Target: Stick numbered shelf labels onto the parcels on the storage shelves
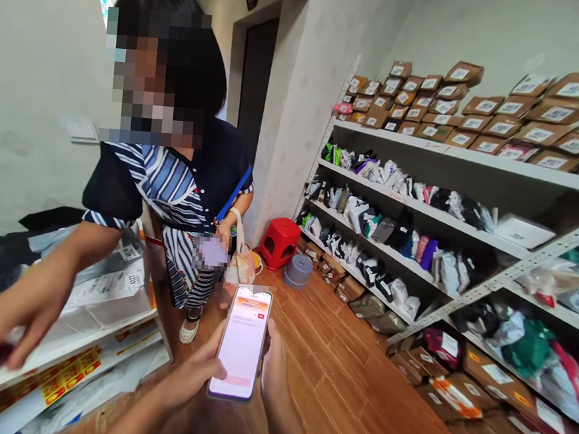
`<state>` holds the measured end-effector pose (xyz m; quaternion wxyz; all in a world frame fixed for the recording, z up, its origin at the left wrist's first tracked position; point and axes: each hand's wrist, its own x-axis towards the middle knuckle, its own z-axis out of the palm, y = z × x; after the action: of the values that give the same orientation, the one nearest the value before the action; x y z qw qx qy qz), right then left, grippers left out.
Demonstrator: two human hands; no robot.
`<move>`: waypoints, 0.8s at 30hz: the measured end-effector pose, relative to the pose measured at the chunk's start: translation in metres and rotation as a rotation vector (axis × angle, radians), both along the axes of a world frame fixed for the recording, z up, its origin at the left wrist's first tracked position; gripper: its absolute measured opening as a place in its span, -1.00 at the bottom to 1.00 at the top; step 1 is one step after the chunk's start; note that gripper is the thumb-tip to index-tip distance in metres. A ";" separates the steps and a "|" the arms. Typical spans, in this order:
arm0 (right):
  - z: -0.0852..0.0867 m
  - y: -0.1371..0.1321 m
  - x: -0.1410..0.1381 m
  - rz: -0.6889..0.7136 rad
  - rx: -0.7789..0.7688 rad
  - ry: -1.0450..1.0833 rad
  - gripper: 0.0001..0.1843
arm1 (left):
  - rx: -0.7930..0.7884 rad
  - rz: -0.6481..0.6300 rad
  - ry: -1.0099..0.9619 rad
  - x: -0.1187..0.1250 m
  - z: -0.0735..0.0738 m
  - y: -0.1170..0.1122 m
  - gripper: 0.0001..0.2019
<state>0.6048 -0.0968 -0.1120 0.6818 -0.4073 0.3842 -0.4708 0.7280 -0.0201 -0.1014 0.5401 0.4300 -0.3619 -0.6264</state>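
Note:
A smartphone with a lit screen is held upright between both of my hands at the lower middle. My left hand wraps its left side, and the thumb rests over the lower part of the screen. Along the right edge lie the fingers of my right hand, closed against the phone. The screen shows an orange banner at its top and a mostly pale page below; the text is too small to read.
Another person in a striped dress stands ahead to the left, one arm stretched over a white shelf with parcels. A long rack of packages and labelled boxes runs along the right wall. A red stool and a grey stool stand on the wooden floor.

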 end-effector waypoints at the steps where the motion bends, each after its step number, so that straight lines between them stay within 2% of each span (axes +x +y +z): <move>1: 0.000 0.000 0.000 -0.008 -0.010 0.006 -0.44 | 0.011 0.006 0.006 0.000 0.000 0.000 0.02; 4: 0.006 0.002 -0.001 -0.034 -0.006 0.037 -0.43 | 0.051 0.030 0.010 0.000 0.002 0.000 0.00; 7: 0.020 0.005 -0.003 -0.058 0.014 0.046 -0.47 | 0.055 0.042 -0.001 -0.001 0.004 0.000 -0.01; 12: 0.040 0.009 -0.004 0.031 0.036 -0.025 -0.55 | 0.040 0.025 -0.036 -0.003 0.008 0.000 -0.05; 19: 0.025 0.005 0.003 0.100 0.052 -0.075 -0.43 | 0.046 0.000 -0.225 -0.007 0.011 0.003 -0.06; 24: 0.031 0.010 -0.002 0.024 0.078 -0.061 -0.41 | 0.030 -0.010 -0.154 -0.007 0.010 0.003 -0.06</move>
<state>0.6031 -0.0863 -0.0814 0.7141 -0.3706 0.3765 -0.4593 0.7212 -0.0172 -0.0914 0.5009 0.4830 -0.3952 -0.5996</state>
